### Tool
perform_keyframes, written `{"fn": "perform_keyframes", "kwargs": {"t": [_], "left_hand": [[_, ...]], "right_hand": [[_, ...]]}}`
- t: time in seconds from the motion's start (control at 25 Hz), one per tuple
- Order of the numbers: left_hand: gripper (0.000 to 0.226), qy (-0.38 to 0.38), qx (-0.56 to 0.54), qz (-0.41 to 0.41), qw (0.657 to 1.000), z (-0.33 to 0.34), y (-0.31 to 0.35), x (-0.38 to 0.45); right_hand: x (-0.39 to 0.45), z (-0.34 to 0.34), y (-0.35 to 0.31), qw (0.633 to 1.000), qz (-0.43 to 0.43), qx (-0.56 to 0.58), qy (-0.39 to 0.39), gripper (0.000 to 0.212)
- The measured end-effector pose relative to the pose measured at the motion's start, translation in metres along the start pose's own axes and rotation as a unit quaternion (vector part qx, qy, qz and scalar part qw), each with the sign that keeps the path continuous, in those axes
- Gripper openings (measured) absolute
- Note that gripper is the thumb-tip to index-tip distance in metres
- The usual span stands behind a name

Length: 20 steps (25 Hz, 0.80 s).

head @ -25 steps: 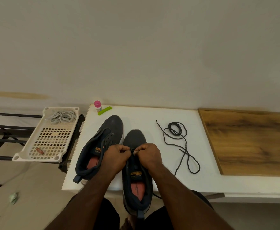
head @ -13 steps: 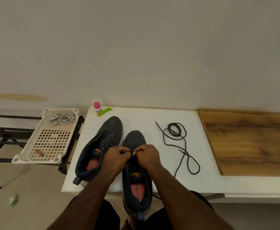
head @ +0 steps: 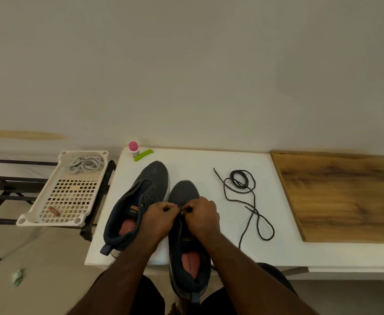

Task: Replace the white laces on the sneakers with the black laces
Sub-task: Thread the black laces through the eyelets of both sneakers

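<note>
Two dark grey sneakers lie on the white table [head: 209,160]. The left sneaker [head: 141,196] has bare eyelets and no lace. The right sneaker [head: 186,223] hangs over the table's front edge toward me. My left hand [head: 159,219] and my right hand [head: 203,215] meet over its eyelets, fingers curled, pinching a black lace there; the lace between them is mostly hidden. A loose black lace [head: 243,196] lies coiled on the table to the right. The white laces [head: 85,163] sit in a cream plastic tray [head: 36,214] at the left.
A pink-capped small bottle [head: 133,149] and a green clip [head: 143,155] stand at the table's back left. A wooden board [head: 345,196] covers the right side. The tray rests on a black metal rack [head: 9,178]. A small orange item [head: 54,211] lies in the tray.
Both hands stay over the right sneaker's eyelets with only small finger movement. The laces, tray and left sneaker have not moved.
</note>
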State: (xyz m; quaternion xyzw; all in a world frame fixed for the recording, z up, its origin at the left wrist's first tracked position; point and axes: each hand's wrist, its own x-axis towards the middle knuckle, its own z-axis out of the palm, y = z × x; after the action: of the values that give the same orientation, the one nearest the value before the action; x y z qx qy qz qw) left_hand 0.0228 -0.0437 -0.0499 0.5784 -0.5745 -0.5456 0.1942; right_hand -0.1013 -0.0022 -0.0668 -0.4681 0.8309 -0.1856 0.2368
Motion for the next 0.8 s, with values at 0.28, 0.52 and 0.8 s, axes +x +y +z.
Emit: {"fn": "perform_keyframes", "kwargs": {"t": [0.28, 0.52, 0.8], "left_hand": [[0.002, 0.023, 0.029, -0.001, 0.999, 0.003, 0.0, 0.005], [0.006, 0.062, 0.1, 0.048, 0.992, 0.006, 0.006, 0.001], [0.013, 0.082, -0.05, 0.129, 0.987, -0.001, 0.024, -0.018]], "right_hand": [[-0.005, 0.0, -0.002, 1.0, -0.018, -0.003, 0.001, 0.025], [-0.057, -0.012, 0.006, 0.99, -0.114, 0.014, 0.078, 0.038], [-0.08, -0.004, 0.001, 0.987, -0.141, -0.062, 0.036, 0.079]]}}
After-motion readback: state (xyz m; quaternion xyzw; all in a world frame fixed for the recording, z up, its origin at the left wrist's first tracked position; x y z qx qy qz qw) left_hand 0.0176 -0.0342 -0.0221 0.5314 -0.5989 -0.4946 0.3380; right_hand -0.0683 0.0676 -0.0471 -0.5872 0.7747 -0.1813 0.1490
